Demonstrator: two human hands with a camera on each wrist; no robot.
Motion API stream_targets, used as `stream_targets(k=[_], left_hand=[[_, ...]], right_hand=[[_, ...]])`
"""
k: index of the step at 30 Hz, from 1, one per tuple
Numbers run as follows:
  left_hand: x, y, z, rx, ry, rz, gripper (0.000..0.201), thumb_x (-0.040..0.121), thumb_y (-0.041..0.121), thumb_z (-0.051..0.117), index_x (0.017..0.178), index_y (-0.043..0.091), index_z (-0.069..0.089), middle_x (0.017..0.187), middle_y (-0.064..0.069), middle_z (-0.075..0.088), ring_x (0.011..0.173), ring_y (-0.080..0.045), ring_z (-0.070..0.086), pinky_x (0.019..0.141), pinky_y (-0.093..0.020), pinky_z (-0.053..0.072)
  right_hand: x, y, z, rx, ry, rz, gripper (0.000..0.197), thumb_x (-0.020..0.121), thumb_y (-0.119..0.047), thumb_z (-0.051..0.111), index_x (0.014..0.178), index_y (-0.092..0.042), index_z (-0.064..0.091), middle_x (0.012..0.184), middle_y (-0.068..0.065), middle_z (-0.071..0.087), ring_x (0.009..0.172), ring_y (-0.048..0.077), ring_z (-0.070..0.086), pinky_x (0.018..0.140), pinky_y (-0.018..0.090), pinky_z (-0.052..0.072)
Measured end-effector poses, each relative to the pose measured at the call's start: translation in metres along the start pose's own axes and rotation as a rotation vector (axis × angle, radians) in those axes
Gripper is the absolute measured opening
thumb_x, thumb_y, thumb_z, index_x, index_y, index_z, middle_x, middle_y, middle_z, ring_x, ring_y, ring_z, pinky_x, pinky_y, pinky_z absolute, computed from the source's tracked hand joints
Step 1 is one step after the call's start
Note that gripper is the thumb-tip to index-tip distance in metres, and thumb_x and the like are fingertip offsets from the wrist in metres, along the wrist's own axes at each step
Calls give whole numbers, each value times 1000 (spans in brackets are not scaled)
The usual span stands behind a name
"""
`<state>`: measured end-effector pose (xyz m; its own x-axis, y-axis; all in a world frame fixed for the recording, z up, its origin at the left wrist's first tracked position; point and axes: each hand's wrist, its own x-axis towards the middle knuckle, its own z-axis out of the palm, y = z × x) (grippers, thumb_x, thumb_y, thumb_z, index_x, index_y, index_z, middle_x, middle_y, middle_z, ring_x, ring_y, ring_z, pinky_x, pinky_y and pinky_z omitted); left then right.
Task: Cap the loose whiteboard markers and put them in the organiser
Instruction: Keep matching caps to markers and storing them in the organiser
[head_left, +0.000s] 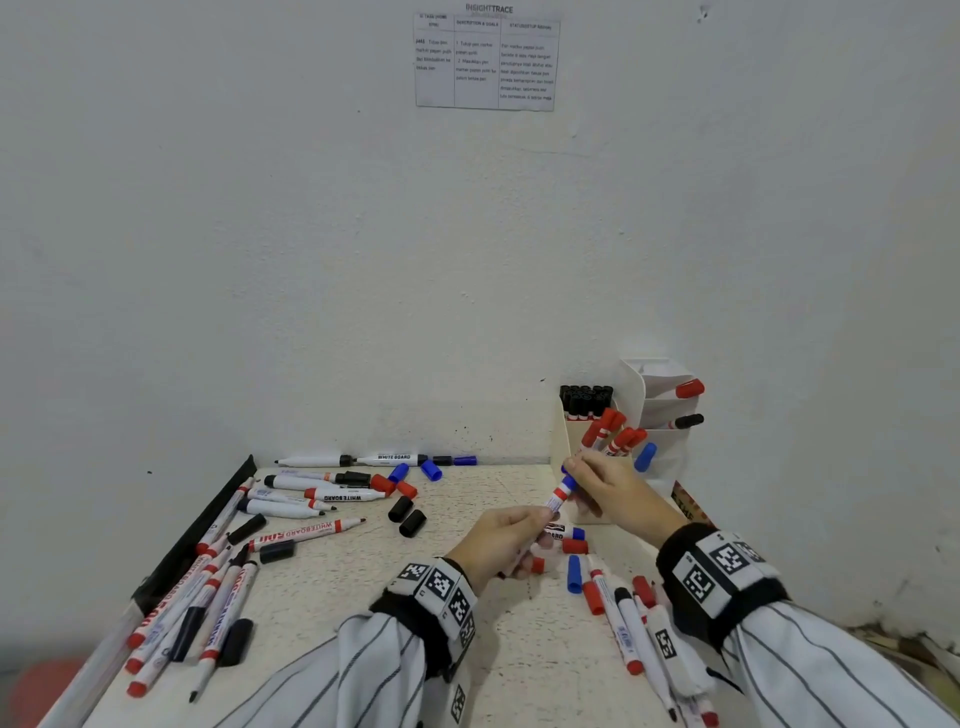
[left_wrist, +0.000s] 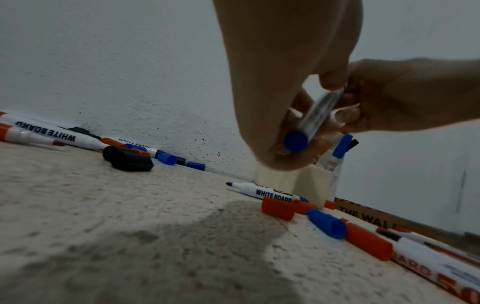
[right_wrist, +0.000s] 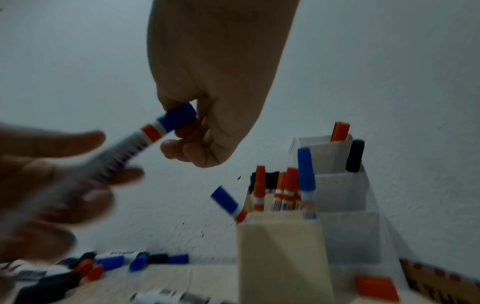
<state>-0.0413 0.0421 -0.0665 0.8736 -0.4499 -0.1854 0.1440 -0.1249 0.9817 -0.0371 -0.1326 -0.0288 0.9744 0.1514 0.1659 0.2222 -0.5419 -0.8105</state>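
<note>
Closest to the person, at the near right edge of the desk, a handful of uncapped markers lie fanned out beside the striped right sleeve, with a loose blue cap and a red cap just beside them. On the near left, another bundle of red and black markers lies along the desk's dark edge strip.

Above the middle of the desk both hands meet on one marker. The left hand has its fingers curled round the white barrel, whose blue end plug faces the left wrist camera. The right hand pinches the blue cap sitting on the marker's upper end, between thumb and fingertips. The cap sits against a white and a red band on the barrel; whether it is pushed fully home I cannot tell, since the wrist views are blurred. The marker is tilted, clear of the desk, just in front of the organiser.

Under the hands lies a marker printed WHITE BOARD, its blue tip bare, touching a red cap.

Further back on the left, more markers and loose black, red and blue caps are scattered up to the wall.

At the far right stands the organiser, white and tiered, against the wall. Its front cup holds red-capped markers and a blue one, a rear section holds black-capped ones, and single red and black markers poke from the upper tiers.

On the wall above hangs a printed sheet.
</note>
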Motion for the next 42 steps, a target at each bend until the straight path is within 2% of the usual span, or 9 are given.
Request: stream_targets(k=[3,10,15,20,27,31,34,38,42], left_hand=[[10,3,0,171,103,4,32,96,46,40,102,23,61,99,1,57,87,-11,51,74,-25,42],[46,-12,-19,813,67,-35,44,99,19,38,143,12,37,150,-4,34,138,-19,31,113,-29,23],[54,-16,-17,1119,-68,-48,51,99,21,38,148,21,25,156,-2,17,142,-21,21,116,-39,22],[58,-21,-16,1247,53,29,33,95,22,43,127,29,49,123,3,52,112,-18,52,95,-36,43],[55,-19,-37,1129,112,-102,35,91,16,53,125,19,49,124,-4,53,108,-18,54,92,-29,47],[50,-21,-46,953,226,-77,26,90,19,55,116,15,55,113,-3,56,94,-12,54,84,-23,46],[47,-21,-53,814,369,16,21,91,21,53,108,10,61,102,-4,63,82,-11,54,76,-21,47],[35,-13,-61,647,603,186,25,92,18,51,67,14,54,58,4,46,52,-7,38,49,-14,30],[23,-4,-69,443,754,315,34,95,19,46,62,14,44,57,0,42,51,-11,35,47,-17,28]], right_hand=[[10,0,-18,44,148,-42,17,97,-20,45,90,-9,56,71,11,63,56,11,57,55,19,47],[24,7,-38,-57,332,-112,12,96,-14,47,104,-11,56,85,-1,64,67,-3,64,65,11,52],[26,15,-45,-176,458,-91,17,98,-12,42,110,-10,54,93,4,60,87,14,60,72,13,48],[26,20,-42,-375,320,-98,20,97,-8,42,112,-6,57,104,1,52,95,9,48,80,10,39],[26,41,-26,-399,238,-84,14,87,-4,57,92,-18,55,100,-1,56,89,11,53,79,15,46],[19,36,-6,-578,407,-243,13,82,-19,68,93,-17,63,99,-6,49,93,9,44,84,21,40],[7,11,19,-421,52,-285,6,84,-22,65,86,-23,59,85,-12,52,76,1,46,73,20,41],[-10,-7,59,-471,-673,77,35,71,-47,73,103,-39,59,100,-14,54,89,5,51,81,26,45],[-24,-1,86,-595,-733,92,35,71,-40,74,102,-34,60,92,-14,51,85,9,51,75,28,48]])
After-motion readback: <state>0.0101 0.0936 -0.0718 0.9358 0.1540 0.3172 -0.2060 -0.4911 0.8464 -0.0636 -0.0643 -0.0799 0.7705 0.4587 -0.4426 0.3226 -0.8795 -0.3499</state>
